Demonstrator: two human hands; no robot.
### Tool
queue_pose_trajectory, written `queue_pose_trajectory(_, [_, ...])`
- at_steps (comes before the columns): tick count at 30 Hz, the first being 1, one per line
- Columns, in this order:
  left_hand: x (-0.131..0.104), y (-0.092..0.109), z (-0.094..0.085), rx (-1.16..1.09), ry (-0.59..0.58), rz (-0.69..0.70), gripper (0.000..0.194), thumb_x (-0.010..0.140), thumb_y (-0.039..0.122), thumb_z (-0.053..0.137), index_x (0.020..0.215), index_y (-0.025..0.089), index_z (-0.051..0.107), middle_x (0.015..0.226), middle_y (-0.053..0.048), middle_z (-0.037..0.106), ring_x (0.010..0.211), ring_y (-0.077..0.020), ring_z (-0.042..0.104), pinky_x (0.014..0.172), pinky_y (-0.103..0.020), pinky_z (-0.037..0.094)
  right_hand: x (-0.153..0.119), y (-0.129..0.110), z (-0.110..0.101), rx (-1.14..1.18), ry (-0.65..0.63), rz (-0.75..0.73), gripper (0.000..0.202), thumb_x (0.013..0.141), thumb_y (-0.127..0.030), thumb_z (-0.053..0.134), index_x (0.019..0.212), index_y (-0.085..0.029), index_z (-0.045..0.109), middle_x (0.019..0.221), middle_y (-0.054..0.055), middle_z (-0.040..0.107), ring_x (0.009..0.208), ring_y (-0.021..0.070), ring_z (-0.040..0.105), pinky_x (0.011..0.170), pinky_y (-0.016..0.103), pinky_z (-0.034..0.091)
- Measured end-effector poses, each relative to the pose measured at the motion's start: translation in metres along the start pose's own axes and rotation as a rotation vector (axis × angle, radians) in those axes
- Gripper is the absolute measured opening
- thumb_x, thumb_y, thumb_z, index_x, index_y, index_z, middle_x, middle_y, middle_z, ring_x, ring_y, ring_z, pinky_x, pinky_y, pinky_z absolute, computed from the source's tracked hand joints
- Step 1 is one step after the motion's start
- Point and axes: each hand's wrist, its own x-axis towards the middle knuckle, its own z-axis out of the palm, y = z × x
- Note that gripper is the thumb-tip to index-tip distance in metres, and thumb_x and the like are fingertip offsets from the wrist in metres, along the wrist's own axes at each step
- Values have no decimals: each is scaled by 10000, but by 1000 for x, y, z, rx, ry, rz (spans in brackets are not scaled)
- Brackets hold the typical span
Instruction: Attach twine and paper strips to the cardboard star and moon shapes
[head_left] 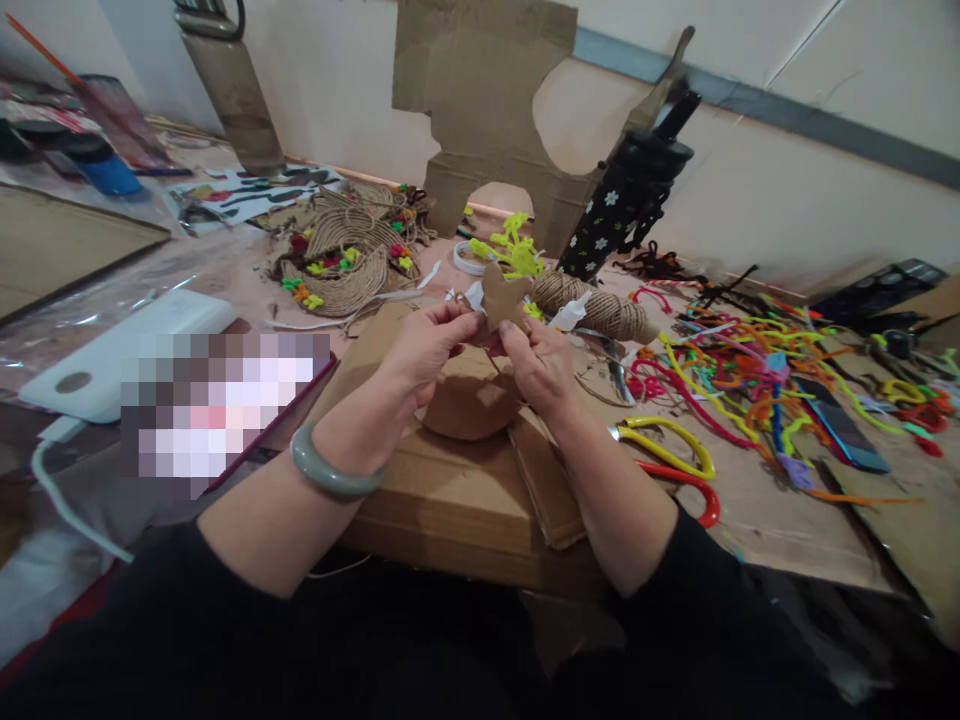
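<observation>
- While left hand point(442, 345) and right hand point(536, 360) clamp a cardboard piece point(505, 298) between fingertips, it hangs above a rounded cardboard form point(469, 405).
- Open bench point(776, 535) separates pipe cleaners point(739, 375) from its front edge.

Our left hand point(442, 335) and right hand point(536, 365) pinch a small cardboard cutout point(505, 298) above a larger cardboard piece point(469, 405). On the surface point(780, 530), we have scissors point(636, 430) with yellow and red handles near tangled bright fuzzy stems point(776, 368), a twine spool point(596, 305) ahead, and coiled twine point(349, 260) dotted with colours farther left.
</observation>
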Motion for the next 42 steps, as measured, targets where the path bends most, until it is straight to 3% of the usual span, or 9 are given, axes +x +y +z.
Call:
queue_pose_trajectory(11, [1, -2, -2, 33, -30, 8, 317, 595, 392, 811, 659, 186, 579, 674, 28, 608, 667, -109, 538, 675, -253, 358, -1, 2, 2, 18, -11, -30, 320, 865, -426, 401, 661, -209, 517, 647, 4, 570, 635, 134, 515, 629, 293, 411])
queue_pose_trajectory(15, [0, -1, -1, 20, -39, 29, 329, 628, 387, 803, 636, 189, 540, 647, 32, 579, 629, -101, 516, 656, -252, 369, -2, 3, 1, 92, -37, -28, 367, 878, -499, 422, 700, -205, 548, 676, 5, 584, 653, 130, 536, 649, 294, 438])
queue_pose_trajectory(20, [0, -1, -1, 30, -47, 44, 330, 632, 344, 802, 615, 186, 512, 616, 44, 534, 591, -89, 492, 643, -249, 393, 0, 1, 1, 332, -110, 120, 528, 818, -698, 430, 738, -198, 580, 673, 8, 619, 591, 109, 569, 583, 269, 479])
queue_pose_trajectory(24, [2, -3, -1, 55, -84, 59, 224, 648, 304, 765, 634, 175, 583, 653, 24, 587, 629, -96, 525, 669, -250, 413, 3, 2, 4, 417, -51, 216, 438, 701, -632, 631, 733, -205, 541, 602, -37, 586, 523, 86, 547, 516, 232, 462])
queue_pose_trajectory(26, [3, -5, -1, 89, -70, 93, 161, 660, 286, 739, 663, 173, 624, 669, 12, 617, 644, -105, 542, 680, -255, 424, 4, 3, 5, 428, -25, 243, 404, 719, -595, 625, 725, -204, 526, 598, -36, 590, 520, 82, 547, 521, 232, 465])
queue_pose_trajectory(29, [4, -7, -1, 155, 38, 257, 116, 680, 274, 708, 688, 174, 650, 664, 10, 634, 646, -111, 545, 672, -252, 434, 5, 4, 5, 456, -5, 258, 377, 754, -577, 582, 763, -204, 526, 639, -24, 619, 534, 85, 554, 548, 246, 482])
queue_pose_trajectory(33, [0, -7, 1, 297, 97, 422, 88, 725, 263, 676, 700, 180, 659, 674, 4, 664, 646, -120, 566, 663, -253, 453, 3, 9, 6, 360, 17, 203, 317, 810, -524, 522, 777, -209, 524, 677, -14, 625, 582, 102, 565, 584, 265, 480])
queue_pose_trajectory(42, [-7, 2, 6, 350, 102, 357, 116, 718, 130, 652, 619, 189, 639, 634, 10, 656, 632, -127, 592, 681, -263, 471, -2, 10, 4, 37, 18, -11, 242, 877, -447, 451, 783, -233, 513, 704, -4, 573, 671, 145, 535, 658, 313, 445])
